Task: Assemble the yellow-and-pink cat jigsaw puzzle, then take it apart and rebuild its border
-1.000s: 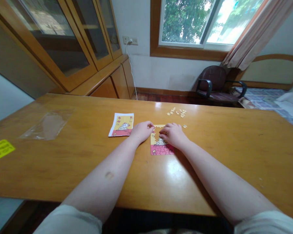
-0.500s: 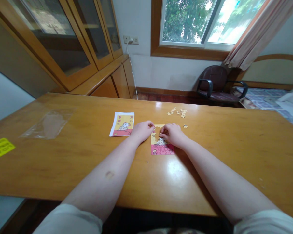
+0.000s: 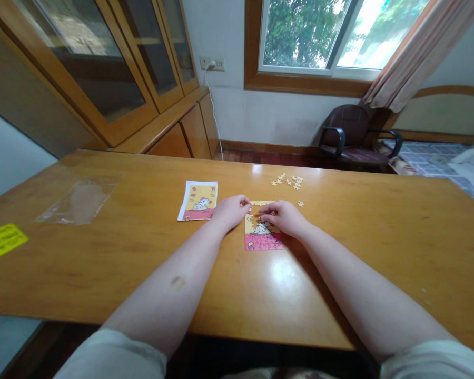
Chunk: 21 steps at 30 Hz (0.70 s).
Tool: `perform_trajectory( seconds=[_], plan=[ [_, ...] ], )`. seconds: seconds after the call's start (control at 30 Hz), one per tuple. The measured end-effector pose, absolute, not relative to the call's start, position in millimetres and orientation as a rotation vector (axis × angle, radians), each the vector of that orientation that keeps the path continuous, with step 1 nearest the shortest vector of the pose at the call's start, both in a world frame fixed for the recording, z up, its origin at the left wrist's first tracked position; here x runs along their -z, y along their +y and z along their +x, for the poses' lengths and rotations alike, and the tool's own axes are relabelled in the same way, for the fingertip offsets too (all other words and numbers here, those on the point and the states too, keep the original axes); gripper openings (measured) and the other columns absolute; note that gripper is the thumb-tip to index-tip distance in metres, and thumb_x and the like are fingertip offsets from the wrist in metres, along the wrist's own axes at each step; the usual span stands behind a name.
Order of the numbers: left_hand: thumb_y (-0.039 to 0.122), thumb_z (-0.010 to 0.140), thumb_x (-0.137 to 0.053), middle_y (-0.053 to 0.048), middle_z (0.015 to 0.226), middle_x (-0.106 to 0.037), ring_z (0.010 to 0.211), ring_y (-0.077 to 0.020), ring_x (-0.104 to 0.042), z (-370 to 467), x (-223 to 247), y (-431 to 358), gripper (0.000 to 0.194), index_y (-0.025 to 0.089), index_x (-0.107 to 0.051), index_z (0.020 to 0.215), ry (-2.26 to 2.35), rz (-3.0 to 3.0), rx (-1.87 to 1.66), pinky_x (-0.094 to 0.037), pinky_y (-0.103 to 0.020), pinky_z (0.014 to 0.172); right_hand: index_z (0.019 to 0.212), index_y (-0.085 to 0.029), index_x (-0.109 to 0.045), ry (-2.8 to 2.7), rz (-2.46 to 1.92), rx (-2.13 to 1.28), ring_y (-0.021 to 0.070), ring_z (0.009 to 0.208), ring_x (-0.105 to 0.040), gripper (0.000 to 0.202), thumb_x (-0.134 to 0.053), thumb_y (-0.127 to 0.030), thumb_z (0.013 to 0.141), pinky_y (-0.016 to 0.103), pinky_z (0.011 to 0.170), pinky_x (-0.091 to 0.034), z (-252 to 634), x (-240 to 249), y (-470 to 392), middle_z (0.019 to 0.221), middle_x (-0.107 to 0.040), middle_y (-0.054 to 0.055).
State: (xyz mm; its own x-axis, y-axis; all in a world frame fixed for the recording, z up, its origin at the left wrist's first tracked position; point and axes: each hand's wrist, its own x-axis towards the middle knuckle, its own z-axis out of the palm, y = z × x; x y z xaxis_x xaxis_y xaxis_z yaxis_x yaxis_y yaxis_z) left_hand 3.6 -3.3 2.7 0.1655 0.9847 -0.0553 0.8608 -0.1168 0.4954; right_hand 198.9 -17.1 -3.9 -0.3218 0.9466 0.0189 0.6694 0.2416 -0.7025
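Note:
A partly filled jigsaw puzzle (image 3: 264,241), pink below and yellow above with a white animal, lies flat on the wooden table. At its upper left edge rests my left hand (image 3: 232,211), fingers bent together; anything between them is too small to make out. My right hand (image 3: 286,217) is over the puzzle's right side, its thumb and fingertips slightly apart above the gap in the middle, with no piece visible in them. Left of the puzzle is a printed picture sheet (image 3: 198,201). Several loose pieces (image 3: 297,186) lie beyond my right hand, and a single piece (image 3: 300,203) sits nearer.
A clear plastic bag (image 3: 82,200) and a yellow label (image 3: 3,242) are on the left of the table (image 3: 142,273). Behind it stand a glass-door cabinet (image 3: 158,100) and a dark armchair (image 3: 349,137), with a bed (image 3: 426,163) at the right.
My right hand's fingers have lifted slightly and spread from their closer pinch over the puzzle. My left hand has stayed in nearly the same place.

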Motion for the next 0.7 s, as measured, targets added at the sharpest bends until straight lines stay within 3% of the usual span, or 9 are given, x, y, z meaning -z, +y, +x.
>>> perform_trajectory(
  seconds=[0.4, 0.7],
  plan=[
    [0.038, 0.083, -0.052, -0.002, 0.095, -0.072, 0.085, -0.0205, -0.063, 3.6, -3.0, -3.9, 0.026, 0.027, -0.070, 0.097, 1.754, 2.012, -0.400, -0.046, -0.029, 0.073, 0.081, -0.023, -0.076, -2.106, -1.504, -0.804, 0.0134, 0.074, -0.063, 0.010, -0.067, -0.021, 0.076, 0.024, 0.070, -0.045, 194.9, 4.2, -19.4, 0.079, -0.073, 0.000],
    [0.038, 0.083, -0.052, -0.003, 0.093, -0.072, 0.085, -0.0206, -0.063, 5.1, -7.6, -4.8, 0.026, 0.026, -0.070, 0.097, 1.760, 2.008, -0.379, -0.045, -0.029, 0.073, 0.081, -0.025, -0.074, -2.256, -1.426, -0.555, 0.0167, 0.084, -0.059, 0.006, -0.068, -0.026, 0.079, 0.030, 0.082, -0.040, 195.5, 10.9, -17.1, 0.086, -0.073, 0.000]
  ],
)
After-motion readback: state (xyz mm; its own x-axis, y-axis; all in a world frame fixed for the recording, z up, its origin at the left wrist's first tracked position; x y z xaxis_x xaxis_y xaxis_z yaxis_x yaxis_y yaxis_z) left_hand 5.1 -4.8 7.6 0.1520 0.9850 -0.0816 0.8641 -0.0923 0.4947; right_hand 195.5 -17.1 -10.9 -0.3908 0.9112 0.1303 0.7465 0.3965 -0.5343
